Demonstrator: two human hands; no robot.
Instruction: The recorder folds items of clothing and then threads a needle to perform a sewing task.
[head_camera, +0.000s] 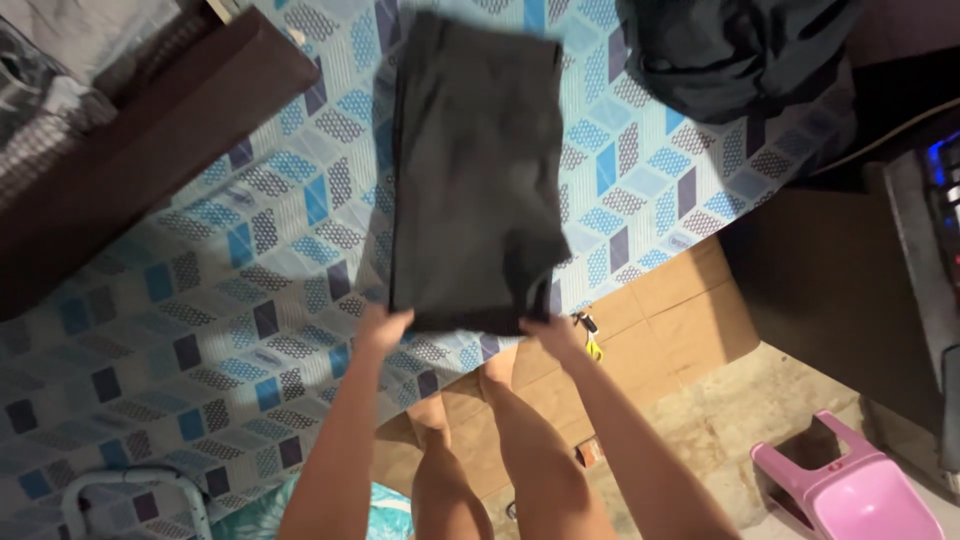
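The folded dark garment lies flat on the bed's patterned sheet. The left hand and right hand pinch its near corners, fingers seemingly closed on the cloth, though blurred. A dark bundle sits beyond.

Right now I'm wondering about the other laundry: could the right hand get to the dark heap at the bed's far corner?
Probably not without leaning: the right hand grips the folded dark garment at the near edge, and the dark heap lies well beyond it, though nothing blocks the way.
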